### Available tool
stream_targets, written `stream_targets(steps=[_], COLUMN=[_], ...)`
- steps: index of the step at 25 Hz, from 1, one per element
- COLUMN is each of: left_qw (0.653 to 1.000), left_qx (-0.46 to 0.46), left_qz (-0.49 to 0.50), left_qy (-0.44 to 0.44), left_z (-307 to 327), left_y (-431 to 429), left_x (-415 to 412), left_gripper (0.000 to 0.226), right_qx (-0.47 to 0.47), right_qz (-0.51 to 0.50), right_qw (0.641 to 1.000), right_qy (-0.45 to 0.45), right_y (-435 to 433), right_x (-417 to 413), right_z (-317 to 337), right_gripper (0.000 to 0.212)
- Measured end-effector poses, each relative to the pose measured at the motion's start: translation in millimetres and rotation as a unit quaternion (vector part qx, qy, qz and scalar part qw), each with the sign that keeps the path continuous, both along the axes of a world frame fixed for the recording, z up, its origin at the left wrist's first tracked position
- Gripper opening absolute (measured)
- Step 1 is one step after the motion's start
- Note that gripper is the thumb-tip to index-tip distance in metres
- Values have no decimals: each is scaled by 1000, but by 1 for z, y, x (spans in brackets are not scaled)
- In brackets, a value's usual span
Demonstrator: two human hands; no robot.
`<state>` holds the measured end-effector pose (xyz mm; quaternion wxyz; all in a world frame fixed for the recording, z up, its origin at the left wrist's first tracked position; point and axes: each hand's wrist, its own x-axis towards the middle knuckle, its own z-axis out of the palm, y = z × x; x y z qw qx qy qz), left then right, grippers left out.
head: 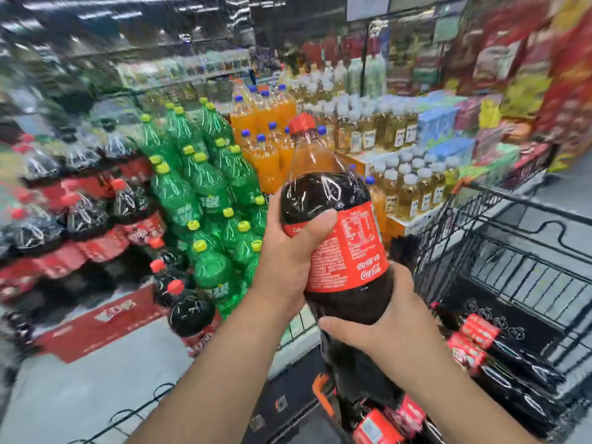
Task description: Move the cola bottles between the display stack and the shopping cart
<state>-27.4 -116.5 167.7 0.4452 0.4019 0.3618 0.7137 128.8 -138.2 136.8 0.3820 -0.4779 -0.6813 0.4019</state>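
Observation:
I hold a large cola bottle [336, 219] with a red cap and red label upright in mid-air, above the near left corner of the shopping cart [499, 238]. My left hand [288, 251] grips it at the label, thumb across the front. My right hand [381, 318] grips the dark lower body. The display stack of cola bottles [86, 216] rises in tiers at the left. Several more cola bottles [512, 373] lie in the cart basket below.
Green soda bottles [205, 193] are stacked beside the cola, orange soda [266, 155] behind them. Shelves of yellow drinks and snack packs [416, 129] fill the right. Grey floor [96, 379] lies between me and the stack. The view is motion-blurred.

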Motion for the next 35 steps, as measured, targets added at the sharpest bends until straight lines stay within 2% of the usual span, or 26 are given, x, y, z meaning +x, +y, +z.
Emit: stream_targets(steps=[3,7,10,15,22,31,35], left_qw=[999,996,994,989,988,972,960], left_qx=[7,14,12,13,13,-36,-70], left_qz=[39,75,101,135,139,189,210], left_qy=[12,41,45,50,58,133,173], left_z=[22,44,54,65,68,73,71], left_y=[-21,-54,-82,-120,-168,-196,-185], left_x=[-25,-65,-104,-171,-264,-341,-364], left_gripper=[83,75,83,79,78,93,101], right_qx=[8,26,26,31,20,4,-4], right_qz=[32,54,80,93,99,128,163], right_qw=[999,998,996,995,994,989,985], right_qy=[-2,-10,1,22,36,72,63], right_y=[-11,-31,-52,-84,-126,-142,-122], right_x=[-25,-65,-105,-177,-274,-354,-375], right_z=[21,38,47,58,54,44,38], right_gripper=[98,105,107,97,100,113,95])
